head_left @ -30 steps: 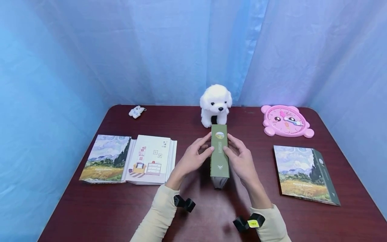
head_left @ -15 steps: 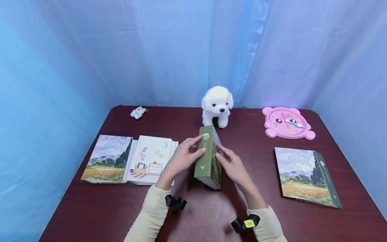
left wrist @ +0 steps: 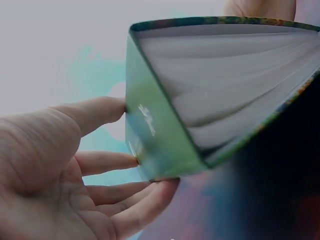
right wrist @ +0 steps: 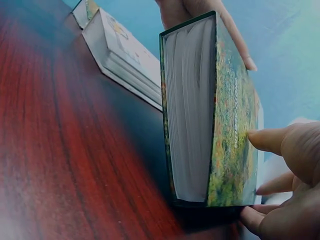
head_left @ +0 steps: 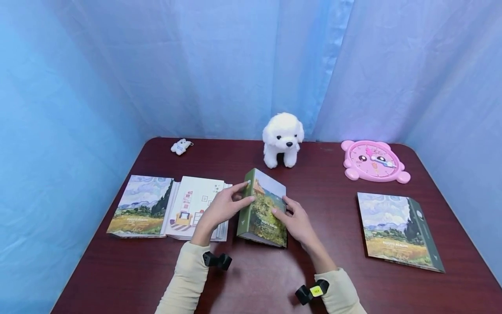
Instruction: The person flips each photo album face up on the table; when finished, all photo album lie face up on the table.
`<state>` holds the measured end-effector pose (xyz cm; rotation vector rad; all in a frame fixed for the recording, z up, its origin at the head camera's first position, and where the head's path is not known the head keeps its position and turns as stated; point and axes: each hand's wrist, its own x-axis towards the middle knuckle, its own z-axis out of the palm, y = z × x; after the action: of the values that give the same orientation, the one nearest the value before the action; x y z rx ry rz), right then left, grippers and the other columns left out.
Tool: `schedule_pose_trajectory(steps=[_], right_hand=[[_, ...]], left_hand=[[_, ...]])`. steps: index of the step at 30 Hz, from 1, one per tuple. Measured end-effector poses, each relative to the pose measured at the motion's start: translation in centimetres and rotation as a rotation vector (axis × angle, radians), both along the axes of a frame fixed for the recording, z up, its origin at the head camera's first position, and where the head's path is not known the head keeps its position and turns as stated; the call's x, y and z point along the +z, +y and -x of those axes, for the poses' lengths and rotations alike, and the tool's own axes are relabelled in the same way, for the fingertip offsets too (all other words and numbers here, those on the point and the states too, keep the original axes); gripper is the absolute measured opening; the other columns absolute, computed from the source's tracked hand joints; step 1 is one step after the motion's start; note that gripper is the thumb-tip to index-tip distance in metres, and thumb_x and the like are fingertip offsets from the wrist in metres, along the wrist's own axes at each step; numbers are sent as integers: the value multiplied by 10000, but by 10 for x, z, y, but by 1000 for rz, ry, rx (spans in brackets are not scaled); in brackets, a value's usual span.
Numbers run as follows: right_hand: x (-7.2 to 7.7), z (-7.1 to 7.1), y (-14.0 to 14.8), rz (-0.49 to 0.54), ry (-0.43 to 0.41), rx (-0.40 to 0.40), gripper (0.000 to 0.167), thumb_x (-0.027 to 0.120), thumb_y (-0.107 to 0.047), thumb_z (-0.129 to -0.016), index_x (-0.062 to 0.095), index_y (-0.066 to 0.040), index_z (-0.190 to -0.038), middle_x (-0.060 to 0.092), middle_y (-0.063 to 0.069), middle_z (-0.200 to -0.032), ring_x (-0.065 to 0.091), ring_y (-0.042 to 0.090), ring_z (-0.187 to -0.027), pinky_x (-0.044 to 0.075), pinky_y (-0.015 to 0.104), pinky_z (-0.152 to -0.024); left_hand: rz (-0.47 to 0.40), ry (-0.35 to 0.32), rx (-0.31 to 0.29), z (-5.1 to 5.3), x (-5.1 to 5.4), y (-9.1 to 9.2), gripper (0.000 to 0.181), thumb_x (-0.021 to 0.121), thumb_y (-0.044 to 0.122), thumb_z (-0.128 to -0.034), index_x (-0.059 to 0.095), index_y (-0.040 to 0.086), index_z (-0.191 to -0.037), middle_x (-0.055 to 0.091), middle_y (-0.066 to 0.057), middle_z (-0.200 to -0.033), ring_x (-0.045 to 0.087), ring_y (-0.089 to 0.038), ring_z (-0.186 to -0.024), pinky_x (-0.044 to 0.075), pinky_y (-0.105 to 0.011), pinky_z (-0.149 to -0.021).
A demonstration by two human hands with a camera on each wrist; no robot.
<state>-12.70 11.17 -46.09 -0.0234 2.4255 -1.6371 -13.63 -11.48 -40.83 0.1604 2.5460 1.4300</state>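
Observation:
Between the two hands, a photo album (head_left: 266,218) with a green spine and a painted garden cover leans tilted over the table, its cover facing up and to the right. My left hand (head_left: 217,211) holds it at the spine; in the left wrist view the thumb and fingers touch the green spine (left wrist: 150,125). At the opposite edge, my right hand (head_left: 298,222) grips the album, thumb on the cover and the other fingers lower at the edge. The white page block (right wrist: 192,110) shows in the right wrist view.
An open album (head_left: 188,203) with an illustrated white page lies close on the left. A closed landscape-cover album (head_left: 388,222) lies right. Behind are a white plush dog (head_left: 283,137), a small plush keychain (head_left: 180,146) and a pink toy clock (head_left: 372,160).
The album has turned from spine-up toward lying down: its spine has swung left and lower, and the painted cover has come into view. Both hands have moved left with it.

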Motion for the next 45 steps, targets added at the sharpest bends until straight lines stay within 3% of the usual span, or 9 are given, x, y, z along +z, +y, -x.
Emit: schedule_pose_trajectory(steps=[9, 14, 18, 25, 29, 34, 40, 45], right_hand=[[-1, -2, -6, -75, 64, 32, 746, 679, -285, -894, 316, 6, -1477, 295, 220, -1513, 466, 427, -1269, 444, 471, -1008], [-1, -2, -7, -153, 84, 41, 731, 674, -277, -896, 322, -23, -1483, 301, 188, -1523, 463, 415, -1275, 415, 492, -1033], [-1, -2, -6, -234, 108, 46, 728, 664, -305, -901, 324, -39, -1487, 290, 189, -1533, 363, 408, -1350, 335, 546, -1076], [2, -4, -4, -311, 126, 66, 710, 648, -323, -907, 336, -59, -1488, 293, 194, -1533, 253, 425, -1402, 248, 600, -1103], [0, -5, -3, -323, 134, 81, 706, 640, -332, -911, 334, -74, -1492, 297, 164, -1541, 249, 412, -1406, 257, 597, -1099], [-2, -7, -4, -305, 147, 91, 700, 637, -338, -911, 342, -71, -1488, 301, 145, -1543, 256, 377, -1411, 251, 576, -1114], [-4, -9, -4, -295, 163, 90, 692, 635, -345, -912, 352, -79, -1485, 299, 150, -1542, 253, 370, -1412, 266, 582, -1103], [-7, -9, -4, -272, 208, 71, 677, 659, -315, -899, 386, -68, -1467, 329, 178, -1520, 294, 384, -1387, 289, 579, -1089]], left_hand=[[78, -39, 31, -3, -11, -6, 584, 613, 404, -919, 462, 170, -1432, 624, -131, -1266, 612, -264, -1121, 502, -434, -912], [148, -18, 37, -4, -15, -4, 551, 590, 376, -937, 475, 136, -1420, 582, -150, -1326, 550, -317, -1207, 452, -478, -982], [149, -31, 53, -5, -19, -2, 528, 592, 347, -942, 487, 130, -1412, 558, -147, -1357, 535, -325, -1228, 446, -486, -989], [129, -40, 78, -7, -23, -1, 500, 613, 302, -938, 514, 115, -1390, 632, -136, -1260, 631, -273, -1097, 504, -434, -912], [124, -37, 89, -6, -21, -1, 483, 622, 250, -935, 527, 58, -1368, 655, -141, -1218, 662, -252, -1039, 534, -396, -853], [195, -8, 80, -5, -19, -2, 460, 608, 205, -943, 530, -2, -1346, 660, -160, -1195, 656, -272, -1046, 526, -404, -870], [246, -5, 86, -5, -18, -1, 443, 586, 188, -953, 529, -14, -1343, 672, -159, -1159, 653, -276, -1030, 517, -415, -872], [270, 23, 126, -7, -14, 1, 411, 570, 221, -956, 564, -5, -1299, 681, -176, -1094, 650, -305, -976, 518, -428, -822]])
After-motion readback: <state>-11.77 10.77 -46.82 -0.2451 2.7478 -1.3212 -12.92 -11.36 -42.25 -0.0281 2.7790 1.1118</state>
